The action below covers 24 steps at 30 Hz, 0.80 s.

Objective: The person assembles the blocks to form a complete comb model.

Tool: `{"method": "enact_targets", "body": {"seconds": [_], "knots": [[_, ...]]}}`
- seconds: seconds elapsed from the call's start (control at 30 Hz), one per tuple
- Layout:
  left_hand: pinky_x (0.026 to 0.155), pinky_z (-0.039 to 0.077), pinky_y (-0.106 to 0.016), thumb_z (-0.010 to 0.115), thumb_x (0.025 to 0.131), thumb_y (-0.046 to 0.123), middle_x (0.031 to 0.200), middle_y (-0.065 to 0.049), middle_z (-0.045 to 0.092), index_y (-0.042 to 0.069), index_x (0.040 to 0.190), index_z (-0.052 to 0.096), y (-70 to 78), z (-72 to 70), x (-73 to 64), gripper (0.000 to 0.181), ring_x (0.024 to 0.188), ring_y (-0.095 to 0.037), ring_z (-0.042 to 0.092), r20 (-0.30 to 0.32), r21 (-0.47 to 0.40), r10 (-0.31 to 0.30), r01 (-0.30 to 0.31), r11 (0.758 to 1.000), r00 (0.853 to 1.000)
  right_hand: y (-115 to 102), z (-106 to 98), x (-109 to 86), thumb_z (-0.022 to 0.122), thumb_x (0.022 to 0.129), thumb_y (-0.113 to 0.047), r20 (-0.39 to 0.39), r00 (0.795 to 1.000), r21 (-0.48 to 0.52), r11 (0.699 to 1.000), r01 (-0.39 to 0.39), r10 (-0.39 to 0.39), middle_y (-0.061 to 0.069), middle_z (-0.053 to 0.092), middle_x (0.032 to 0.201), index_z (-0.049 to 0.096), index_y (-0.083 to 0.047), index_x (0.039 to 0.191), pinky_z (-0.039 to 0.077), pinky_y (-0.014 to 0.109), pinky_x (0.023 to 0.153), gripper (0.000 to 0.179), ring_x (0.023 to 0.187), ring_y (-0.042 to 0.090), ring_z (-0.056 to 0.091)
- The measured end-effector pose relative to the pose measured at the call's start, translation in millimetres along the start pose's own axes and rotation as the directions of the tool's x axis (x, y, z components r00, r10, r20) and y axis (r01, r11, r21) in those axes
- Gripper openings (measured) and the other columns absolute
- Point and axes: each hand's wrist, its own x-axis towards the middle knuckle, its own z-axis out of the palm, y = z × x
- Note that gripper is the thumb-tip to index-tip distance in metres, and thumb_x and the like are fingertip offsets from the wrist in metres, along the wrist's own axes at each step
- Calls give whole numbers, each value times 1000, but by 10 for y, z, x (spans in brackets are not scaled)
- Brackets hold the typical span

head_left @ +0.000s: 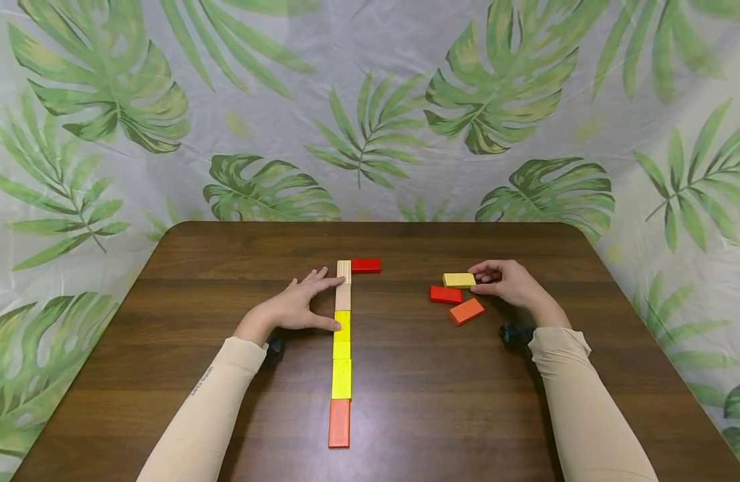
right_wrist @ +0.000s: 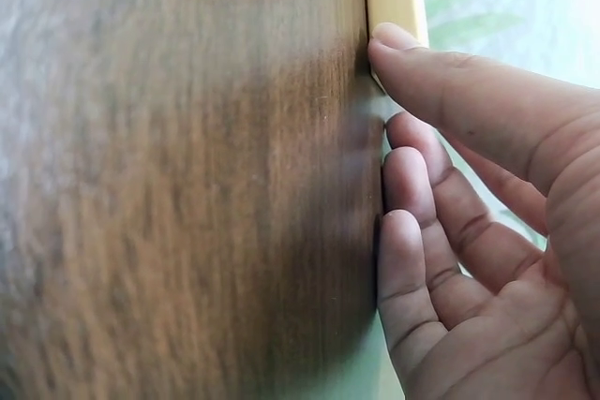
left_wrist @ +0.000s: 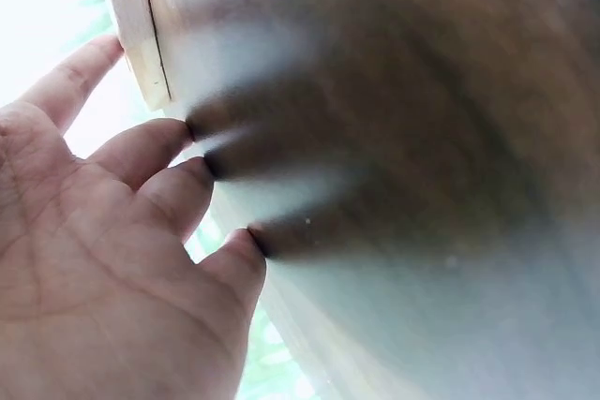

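Note:
A straight line of blocks runs up the middle of the table: a plain wooden block [head_left: 343, 269] at its far end, then a pale block [head_left: 343, 296], several yellow blocks [head_left: 342, 379] and an orange-red block [head_left: 339, 423] nearest. My left hand [head_left: 297, 301] lies spread beside it, its index finger touching the wooden end and its thumb at a yellow block. In the left wrist view the other fingertips [left_wrist: 253, 241] rest on the tabletop. At the right, my right hand [head_left: 511, 284] pinches the right end of a light yellow block [head_left: 459, 280] between thumb and index finger.
A red block [head_left: 366, 266] lies crosswise against the line's far end. Just in front of the light yellow block lie another red block [head_left: 445, 295] and an orange block [head_left: 467, 312]. The brown wooden table [head_left: 400, 415] ends at a leaf-patterned cloth [head_left: 382, 174].

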Motion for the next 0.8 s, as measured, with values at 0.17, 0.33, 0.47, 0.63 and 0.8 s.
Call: {"method": "enact_targets", "body": {"seconds": [0.17, 0.33, 0.47, 0.63, 0.8], "knots": [[131, 7, -73, 86, 89, 50, 181, -18, 13, 24, 169, 37, 19, -2, -15, 97, 169, -40, 8, -14, 27, -2, 2, 1000, 1000, -2, 4, -1, 81, 98, -20, 5, 1000, 10, 1000, -4, 4, 19, 73, 121, 70, -1, 136, 53, 22, 87, 44, 105, 26, 66], [131, 10, -73, 85, 91, 46, 180, -18, 16, 22, 168, 40, 49, -6, -41, 93, 168, -41, 12, -31, 32, 8, -7, 999, 999, -9, -3, -9, 81, 98, -20, 0, 1000, 5, 1000, 1, -1, 19, 73, 120, 70, 0, 135, 52, 21, 86, 43, 105, 26, 66], [132, 16, -69, 84, 92, 44, 181, -16, 17, 21, 167, 41, 78, 10, -74, 90, 168, -40, 16, -48, 37, 13, -12, 999, 999, -11, -4, -14, 80, 98, -19, 1, 1000, 7, 1000, 2, -2, 19, 73, 120, 70, 0, 136, 52, 20, 85, 43, 104, 26, 66], [130, 29, -63, 84, 92, 42, 180, -14, 21, 18, 167, 41, 123, 54, -147, 90, 165, -41, 26, -82, 30, 33, -31, 999, 996, 3, 1, -13, 80, 98, -20, 2, 1000, 12, 1000, -2, 2, 19, 73, 120, 70, 0, 136, 52, 19, 85, 44, 105, 26, 66], [126, 39, -61, 85, 92, 43, 178, -16, 26, 15, 167, 41, 179, 118, -241, 92, 160, -42, 38, -113, 52, 61, -55, 997, 992, 9, -4, -15, 80, 99, -21, 3, 1000, 12, 1000, -8, 8, 18, 72, 120, 69, 1, 136, 52, 20, 85, 44, 105, 27, 66]]}}
